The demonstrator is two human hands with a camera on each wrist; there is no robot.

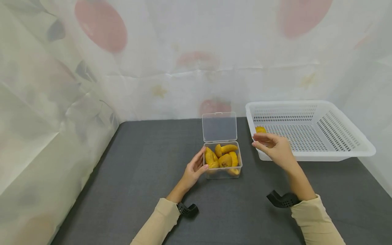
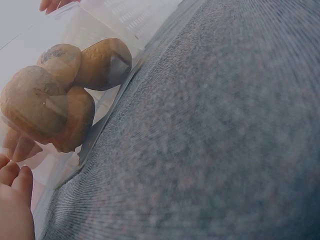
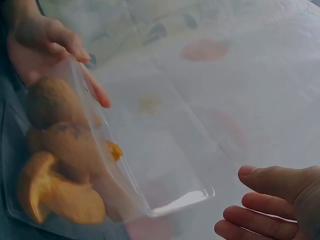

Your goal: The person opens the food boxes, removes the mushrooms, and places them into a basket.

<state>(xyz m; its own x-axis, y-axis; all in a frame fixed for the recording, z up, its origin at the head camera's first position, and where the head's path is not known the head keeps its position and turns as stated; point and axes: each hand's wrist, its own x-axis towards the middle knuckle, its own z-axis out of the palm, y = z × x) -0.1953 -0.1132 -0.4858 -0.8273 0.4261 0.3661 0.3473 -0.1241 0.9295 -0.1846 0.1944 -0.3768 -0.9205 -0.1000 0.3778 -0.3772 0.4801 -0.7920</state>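
A clear plastic box (image 1: 224, 173) stands on the table with its hinged lid (image 1: 219, 127) raised at the back. Several yellow mushrooms (image 1: 225, 160) lie inside it; caps and stems show through the wall in the right wrist view. My left hand (image 1: 193, 169) grips the box's left side, thumb at the front corner and fingers farther back along the rim. At the left wall of a white basket, my right hand (image 1: 274, 147) hovers with nothing between thumb and fingers. Just beyond its fingertips, one yellow mushroom (image 1: 261, 129) lies in the basket, partly hidden by the hand.
The white slotted basket (image 1: 337, 156) stands at the table's back right, to the right of the box. Dark grey cloth (image 1: 147, 163) covers the table. Behind it and on the left hangs a pale printed curtain (image 1: 171, 41). Each wrist wears a black band (image 1: 187, 210).
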